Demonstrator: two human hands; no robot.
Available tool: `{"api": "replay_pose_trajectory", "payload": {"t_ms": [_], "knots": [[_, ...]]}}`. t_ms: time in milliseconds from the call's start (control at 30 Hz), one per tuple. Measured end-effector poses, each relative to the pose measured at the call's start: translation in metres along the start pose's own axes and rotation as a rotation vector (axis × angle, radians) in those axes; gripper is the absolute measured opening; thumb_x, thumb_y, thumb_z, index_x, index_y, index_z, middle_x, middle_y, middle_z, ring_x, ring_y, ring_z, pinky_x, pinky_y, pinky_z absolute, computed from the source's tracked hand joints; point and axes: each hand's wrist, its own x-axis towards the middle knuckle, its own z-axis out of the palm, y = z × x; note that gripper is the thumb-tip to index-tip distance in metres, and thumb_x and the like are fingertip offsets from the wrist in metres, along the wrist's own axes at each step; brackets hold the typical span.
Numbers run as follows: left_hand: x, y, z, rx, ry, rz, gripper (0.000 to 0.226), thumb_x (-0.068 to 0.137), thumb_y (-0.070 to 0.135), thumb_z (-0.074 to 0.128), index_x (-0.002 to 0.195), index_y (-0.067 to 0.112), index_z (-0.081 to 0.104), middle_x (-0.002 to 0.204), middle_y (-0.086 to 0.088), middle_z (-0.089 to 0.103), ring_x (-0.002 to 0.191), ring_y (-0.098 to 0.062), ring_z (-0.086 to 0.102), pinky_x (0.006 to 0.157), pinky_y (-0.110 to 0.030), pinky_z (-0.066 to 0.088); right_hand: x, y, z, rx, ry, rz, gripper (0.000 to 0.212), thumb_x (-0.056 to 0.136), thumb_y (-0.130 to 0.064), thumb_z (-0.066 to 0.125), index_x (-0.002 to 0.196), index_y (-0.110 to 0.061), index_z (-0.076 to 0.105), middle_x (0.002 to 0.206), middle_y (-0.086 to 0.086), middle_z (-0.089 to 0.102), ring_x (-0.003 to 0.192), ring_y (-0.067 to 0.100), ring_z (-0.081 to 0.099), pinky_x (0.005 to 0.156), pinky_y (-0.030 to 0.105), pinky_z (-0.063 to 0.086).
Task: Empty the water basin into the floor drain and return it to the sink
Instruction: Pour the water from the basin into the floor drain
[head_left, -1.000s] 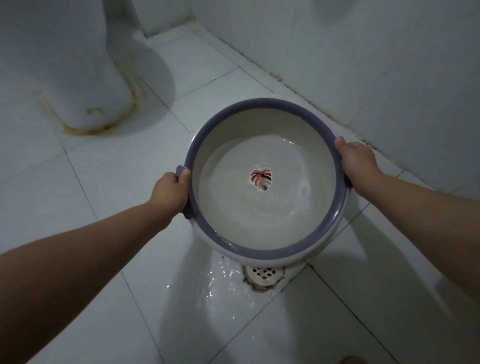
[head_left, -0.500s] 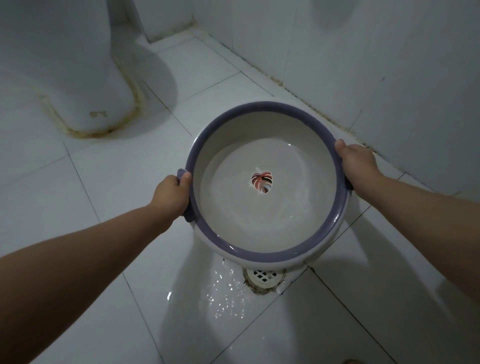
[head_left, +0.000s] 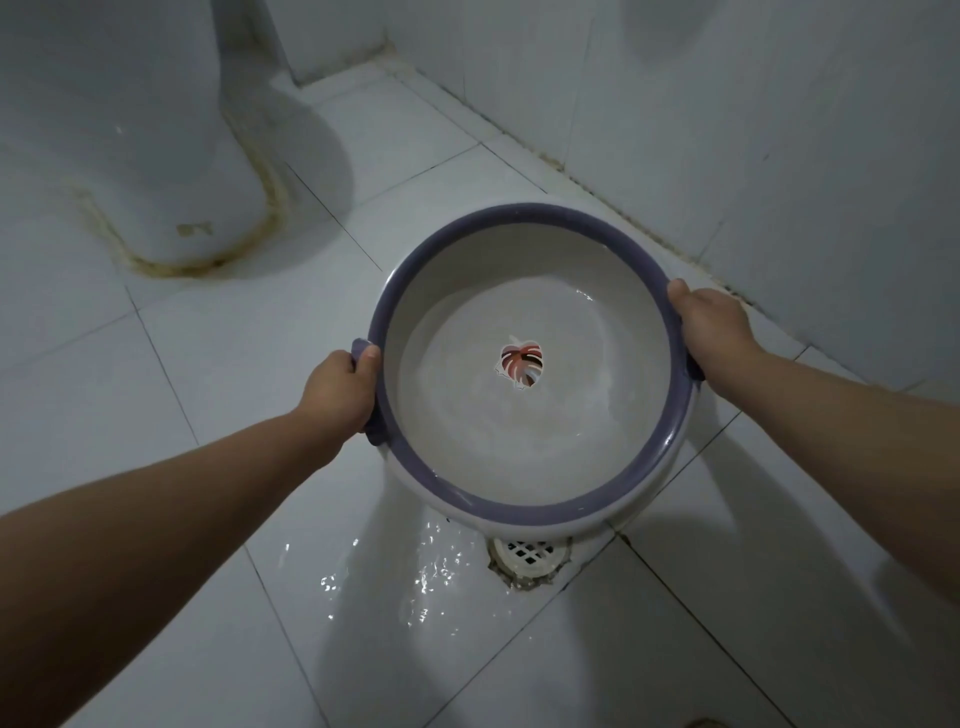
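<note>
Both hands, left (head_left: 340, 392) and right (head_left: 711, 332), clasp the basin (head_left: 530, 499) by opposite handles; the floor drain (head_left: 527, 558) sits just beneath its near rim.

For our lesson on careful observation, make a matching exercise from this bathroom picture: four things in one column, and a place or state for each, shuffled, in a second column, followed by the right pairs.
Things
1. basin
2. floor drain
3. toilet base
4. leaf sticker

Places or states
A. stands at the upper left, a yellowish stain around its foot
B. set in the floor, partly hidden under the basin's near edge
C. held by its purple rim with the left hand and right hand
D. sits at the middle of the basin's bottom

Pairs: 1-C, 2-B, 3-A, 4-D
</note>
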Motion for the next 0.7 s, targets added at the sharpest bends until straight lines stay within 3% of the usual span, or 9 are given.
{"api": "replay_pose_trajectory", "payload": {"t_ms": [167, 300, 433, 700], "knots": [[-0.0001, 0.0003, 0.0001, -0.001, 0.000, 0.012, 0.042, 0.098, 0.036, 0.028, 0.096, 0.001, 0.051, 0.080, -0.012, 0.056, 0.077, -0.029, 0.056, 0.072, -0.038, 0.047, 0.0000, 0.0004, -0.0008, 0.009, -0.008, -0.005, 0.043, 0.091, -0.042, 0.039, 0.081, -0.004, 0.056, 0.077, 0.012, 0.050, 0.058, 0.018, 0.044, 0.051, 0.027, 0.033], [-0.0013, -0.0005, 0.0020, 0.006, -0.006, 0.018, 0.041, 0.098, 0.036, 0.027, 0.095, 0.002, 0.050, 0.072, -0.007, 0.052, 0.066, -0.020, 0.052, 0.068, -0.036, 0.043, -0.0007, 0.0026, -0.0012, 0.006, -0.011, 0.004, 0.042, 0.091, -0.043, 0.039, 0.071, -0.007, 0.050, 0.064, 0.005, 0.047, 0.059, 0.020, 0.046, 0.049, 0.028, 0.032], [-0.0020, -0.0010, 0.0036, 0.012, -0.011, 0.022, 0.040, 0.098, 0.036, 0.027, 0.094, 0.004, 0.049, 0.072, -0.006, 0.052, 0.072, -0.024, 0.054, 0.070, -0.037, 0.044, -0.0017, 0.0043, -0.0018, 0.000, -0.003, 0.001, 0.042, 0.092, -0.041, 0.038, 0.060, -0.013, 0.041, 0.061, 0.003, 0.044, 0.055, 0.016, 0.044, 0.048, 0.028, 0.030], [-0.0007, -0.0021, 0.0017, 0.040, -0.007, 0.039, 0.040, 0.098, 0.036, 0.027, 0.093, 0.003, 0.050, 0.071, -0.006, 0.052, 0.065, -0.019, 0.051, 0.067, -0.036, 0.043, -0.0031, 0.0045, -0.0019, -0.009, -0.011, -0.009, 0.042, 0.092, -0.041, 0.038, 0.060, -0.014, 0.041, 0.062, 0.003, 0.045, 0.056, 0.016, 0.044, 0.048, 0.029, 0.031]]}}
